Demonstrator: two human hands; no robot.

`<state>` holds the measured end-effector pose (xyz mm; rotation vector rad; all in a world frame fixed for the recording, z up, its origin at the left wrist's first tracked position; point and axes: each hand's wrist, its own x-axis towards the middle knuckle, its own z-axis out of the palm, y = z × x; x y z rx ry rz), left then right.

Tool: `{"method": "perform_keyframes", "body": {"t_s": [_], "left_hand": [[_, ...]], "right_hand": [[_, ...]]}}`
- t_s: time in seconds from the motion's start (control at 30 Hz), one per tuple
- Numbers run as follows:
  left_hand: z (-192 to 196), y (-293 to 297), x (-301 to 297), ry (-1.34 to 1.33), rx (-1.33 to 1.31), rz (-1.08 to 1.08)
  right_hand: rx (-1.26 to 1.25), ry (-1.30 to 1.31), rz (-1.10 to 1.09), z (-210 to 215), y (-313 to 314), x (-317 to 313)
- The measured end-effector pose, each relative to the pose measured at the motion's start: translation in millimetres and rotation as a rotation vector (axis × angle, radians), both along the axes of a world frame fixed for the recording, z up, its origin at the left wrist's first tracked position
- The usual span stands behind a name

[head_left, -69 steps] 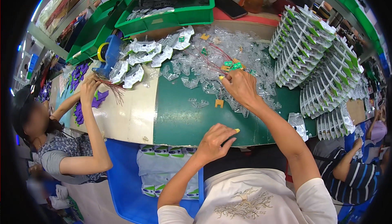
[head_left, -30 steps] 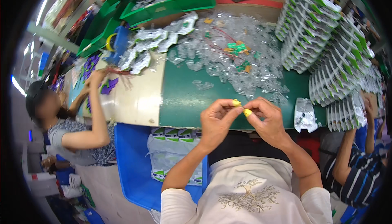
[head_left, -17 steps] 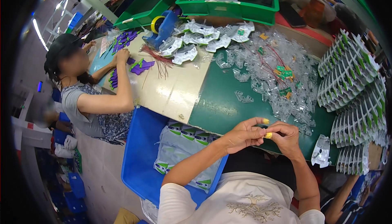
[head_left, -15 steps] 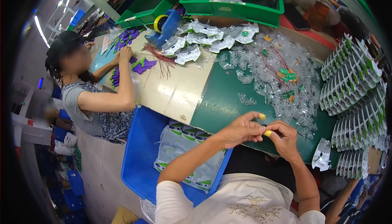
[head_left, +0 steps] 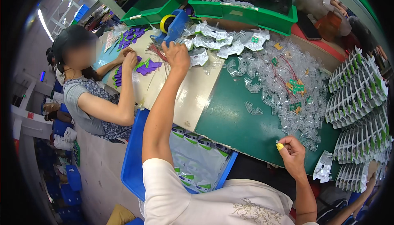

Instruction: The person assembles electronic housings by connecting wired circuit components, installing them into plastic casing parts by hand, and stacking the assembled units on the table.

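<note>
My left hand [head_left: 177, 57] reaches far across the table, its fingers spread over the bundle of thin red wires [head_left: 152, 49], beside white plastic housings [head_left: 200, 57]. Nothing shows in its fingers. Close to the table's front edge, my right hand [head_left: 293, 154] is pinched, with yellow tape on its thumb. A tiny clear piece [head_left: 277, 142] sticks out at its fingertips; its exact kind is too small to tell. Beyond this hand spreads a heap of clear plastic parts [head_left: 283, 89], with red wires and small green boards [head_left: 296, 86] on top.
Tall stacks of white-and-green housings [head_left: 355, 89] stand at the right, a single housing [head_left: 323, 166] near them. A blue tape dispenser [head_left: 174, 26] and green trays [head_left: 242, 11] are at the back. A blue bin [head_left: 133, 159] sits below the table. A co-worker [head_left: 102, 89] handles purple parts at the left.
My left hand has left my right hand and stretched up and left to the red wires. The right hand has moved slightly down and right, still pinching.
</note>
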<state>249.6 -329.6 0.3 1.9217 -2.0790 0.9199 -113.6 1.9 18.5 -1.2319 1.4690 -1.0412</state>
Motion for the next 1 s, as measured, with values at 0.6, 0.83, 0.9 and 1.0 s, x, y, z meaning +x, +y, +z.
{"method": "perform_keyframes", "body": {"t_s": [0.6,0.83,0.9,1.0], "left_hand": [[-27,331,-145,0.516,0.362,-0.883],[-17,310,-146,0.763,0.465,-0.973],[-17,292,-134,0.941,0.558,-1.007],[-12,237,-126,0.938,0.495,-1.002]], "right_hand": [[-0.433,0.499,0.228,8,0,-7],[-0.458,0.857,0.468,-10,-18,19],[-0.439,0.937,0.533,-10,-21,21],[-0.499,0.834,0.545,-9,-19,19]]}}
